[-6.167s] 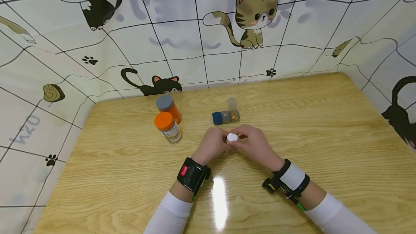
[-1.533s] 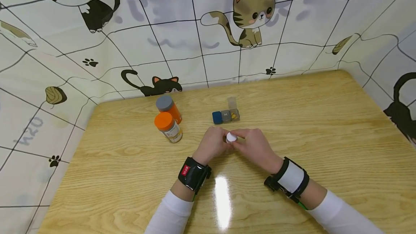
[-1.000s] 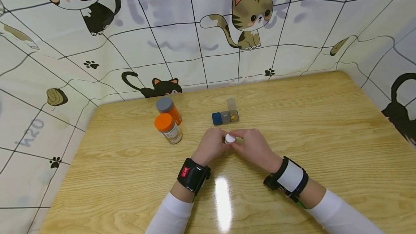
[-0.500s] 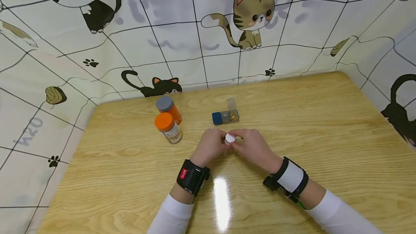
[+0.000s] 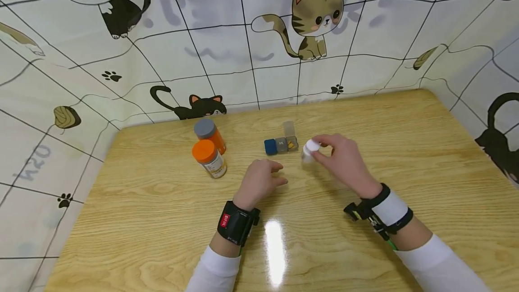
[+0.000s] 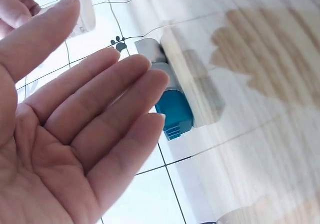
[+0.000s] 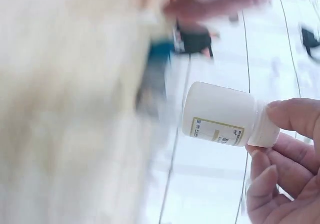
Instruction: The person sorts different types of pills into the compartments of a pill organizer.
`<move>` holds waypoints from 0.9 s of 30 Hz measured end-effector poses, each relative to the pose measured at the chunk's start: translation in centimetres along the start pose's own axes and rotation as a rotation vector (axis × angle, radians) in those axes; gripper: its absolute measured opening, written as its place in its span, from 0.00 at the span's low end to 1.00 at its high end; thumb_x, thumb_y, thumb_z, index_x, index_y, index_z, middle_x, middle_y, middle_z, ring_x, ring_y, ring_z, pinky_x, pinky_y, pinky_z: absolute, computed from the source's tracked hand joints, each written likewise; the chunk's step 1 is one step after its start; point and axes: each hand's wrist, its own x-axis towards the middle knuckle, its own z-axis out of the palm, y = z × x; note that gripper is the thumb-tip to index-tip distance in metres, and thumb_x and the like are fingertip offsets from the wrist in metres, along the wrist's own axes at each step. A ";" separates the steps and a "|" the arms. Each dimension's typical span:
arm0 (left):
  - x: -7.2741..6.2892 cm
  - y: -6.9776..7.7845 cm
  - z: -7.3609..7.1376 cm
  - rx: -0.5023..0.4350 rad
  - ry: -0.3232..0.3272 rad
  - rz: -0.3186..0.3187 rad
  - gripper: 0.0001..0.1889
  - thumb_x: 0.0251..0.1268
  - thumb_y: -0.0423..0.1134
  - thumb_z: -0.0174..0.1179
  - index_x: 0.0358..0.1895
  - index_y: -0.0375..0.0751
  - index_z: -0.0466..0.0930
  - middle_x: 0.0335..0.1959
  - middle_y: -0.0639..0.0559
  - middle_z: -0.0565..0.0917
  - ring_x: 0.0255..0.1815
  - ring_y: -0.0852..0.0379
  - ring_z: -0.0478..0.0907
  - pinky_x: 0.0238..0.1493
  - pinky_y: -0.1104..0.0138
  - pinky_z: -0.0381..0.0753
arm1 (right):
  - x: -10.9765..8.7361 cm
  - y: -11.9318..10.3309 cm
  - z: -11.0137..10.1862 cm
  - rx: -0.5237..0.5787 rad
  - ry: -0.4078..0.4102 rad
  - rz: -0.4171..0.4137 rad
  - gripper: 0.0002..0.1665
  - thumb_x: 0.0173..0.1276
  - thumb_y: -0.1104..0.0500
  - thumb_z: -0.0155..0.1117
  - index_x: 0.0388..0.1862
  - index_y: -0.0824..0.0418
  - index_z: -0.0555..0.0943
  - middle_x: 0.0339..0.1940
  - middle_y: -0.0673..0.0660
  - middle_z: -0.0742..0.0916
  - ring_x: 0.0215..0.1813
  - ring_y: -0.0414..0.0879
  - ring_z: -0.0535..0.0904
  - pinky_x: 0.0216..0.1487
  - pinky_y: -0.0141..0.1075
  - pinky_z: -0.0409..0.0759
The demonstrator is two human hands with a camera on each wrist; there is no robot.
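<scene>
My right hand (image 5: 342, 159) pinches a small white pill bottle (image 7: 220, 115) by its white cap (image 5: 312, 145), to the right of the pill organizer. A label with a gold border shows on the bottle's side in the right wrist view. My left hand (image 5: 259, 181) hovers over the table with relaxed fingers and holds nothing. Just beyond it lies the pill organizer (image 5: 281, 144), with a blue end compartment (image 6: 175, 112) and two grey ones. Its right compartment has the clear lid (image 5: 289, 128) raised, and yellow pills (image 5: 291, 144) are inside.
Left of my hands stand two bottles, a clear one with an orange lid (image 5: 204, 151) and, right behind it, an orange one with a grey lid (image 5: 205, 128). A cat-print curtain (image 5: 227, 57) borders the wooden table (image 5: 154, 220) at the back and sides.
Both hands were together at the white bottle until half a second ago. The right hand has carried it right and away from me; the left hand has let go and its fingers have loosened.
</scene>
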 end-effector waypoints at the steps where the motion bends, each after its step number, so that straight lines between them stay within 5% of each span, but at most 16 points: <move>1: -0.1 0.0 -0.1 -0.001 -0.001 0.004 0.18 0.56 0.42 0.64 0.49 0.39 0.82 0.47 0.47 0.84 0.49 0.51 0.81 0.48 0.61 0.79 | 0.4 0.6 -0.6 -0.010 0.031 0.004 0.17 0.58 0.63 0.66 0.46 0.67 0.81 0.37 0.65 0.85 0.25 0.46 0.70 0.24 0.31 0.65; 6: -0.3 0.3 -0.3 0.016 -0.003 0.036 0.16 0.57 0.43 0.63 0.48 0.39 0.83 0.46 0.47 0.85 0.48 0.51 0.81 0.48 0.61 0.79 | 1.9 4.1 -2.9 -0.038 0.127 0.048 0.17 0.60 0.63 0.64 0.46 0.70 0.80 0.37 0.67 0.85 0.34 0.53 0.77 0.29 0.26 0.66; 15: -0.7 0.5 -0.6 0.036 -0.004 0.070 0.15 0.58 0.43 0.63 0.46 0.39 0.84 0.44 0.46 0.85 0.46 0.52 0.82 0.46 0.61 0.79 | 4.6 9.9 -4.8 -0.090 0.100 0.161 0.20 0.63 0.60 0.61 0.51 0.72 0.77 0.40 0.72 0.83 0.42 0.61 0.77 0.31 0.31 0.65; 27: -0.8 0.5 -0.7 0.035 -0.053 0.037 0.15 0.59 0.44 0.62 0.46 0.40 0.84 0.45 0.47 0.85 0.47 0.54 0.81 0.47 0.62 0.79 | 5.9 11.5 -3.2 -0.103 0.054 0.153 0.20 0.62 0.61 0.61 0.49 0.73 0.77 0.39 0.72 0.83 0.40 0.61 0.77 0.34 0.37 0.67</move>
